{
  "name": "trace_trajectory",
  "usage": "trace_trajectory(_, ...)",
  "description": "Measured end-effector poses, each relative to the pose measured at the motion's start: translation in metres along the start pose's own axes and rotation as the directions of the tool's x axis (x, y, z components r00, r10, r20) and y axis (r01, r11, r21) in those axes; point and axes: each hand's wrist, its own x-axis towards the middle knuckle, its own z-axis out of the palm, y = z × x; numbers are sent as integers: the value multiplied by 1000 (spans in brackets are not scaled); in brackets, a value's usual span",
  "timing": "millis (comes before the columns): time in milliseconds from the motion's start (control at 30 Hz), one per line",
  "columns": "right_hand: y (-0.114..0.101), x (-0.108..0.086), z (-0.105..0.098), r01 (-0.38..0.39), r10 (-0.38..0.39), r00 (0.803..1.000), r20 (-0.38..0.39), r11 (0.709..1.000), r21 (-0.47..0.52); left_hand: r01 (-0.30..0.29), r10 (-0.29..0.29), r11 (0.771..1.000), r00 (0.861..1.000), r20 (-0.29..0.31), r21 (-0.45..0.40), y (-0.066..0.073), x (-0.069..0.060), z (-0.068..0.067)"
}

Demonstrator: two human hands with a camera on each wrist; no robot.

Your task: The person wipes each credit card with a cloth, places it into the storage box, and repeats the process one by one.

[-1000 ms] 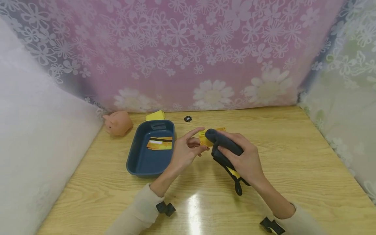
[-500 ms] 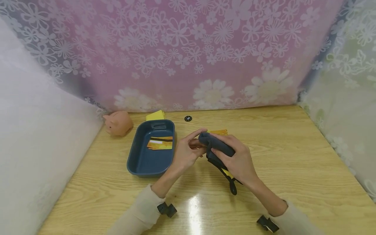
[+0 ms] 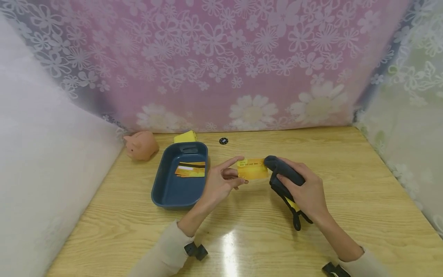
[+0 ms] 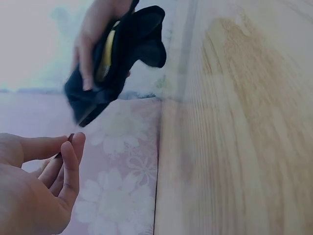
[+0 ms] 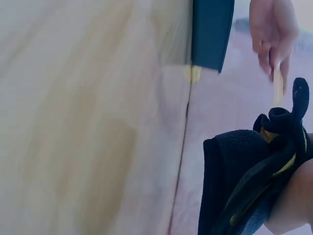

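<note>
My left hand [image 3: 219, 181] pinches the left edge of a yellow-orange bank card [image 3: 252, 169], held above the table with its printed side showing in the head view. My right hand [image 3: 308, 192] grips a folded dark navy cloth [image 3: 285, 173] with black edging, a hanging loop and a yellow part. At the card's right end the cloth overlaps it or lies against it; which, I cannot tell. In the left wrist view the cloth [image 4: 117, 63] is blurred above the left fingertips. From the right wrist, the cloth [image 5: 239, 176] looks fuzzy and bunched.
Left of the hands stands a blue tray [image 3: 166, 196] with several similar cards [image 3: 190, 169] inside. Behind it lies a yellow object [image 3: 185, 137]. An orange piggy bank [image 3: 142, 146] sits at the back left, a black poker chip [image 3: 223, 141] at the back. Floral curtains hang around the table.
The cloth first moved left over the card, covering most of it, then slid back right with my right hand, so most of the card shows. My left hand stayed nearly in place.
</note>
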Motion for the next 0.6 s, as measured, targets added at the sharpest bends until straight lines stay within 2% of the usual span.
trace_trajectory(133,12,1,-18,-127,126,991,-34,991,-35,-18,19,998,1000,5,-57,-1,0,-1)
trace_trajectory(233,14,2,-27,-184,182,982,-57,983,-31,-46,47,998,999,5,-51,-1,2,-1)
trace_trajectory(433,7,4,-32,-179,179,983,-52,984,-1,-84,84,996,996,-5,-39,-1,4,4)
trace_trajectory(600,-1,4,-31,-166,167,985,-33,986,33,-60,59,998,997,-57,-18,0,4,7)
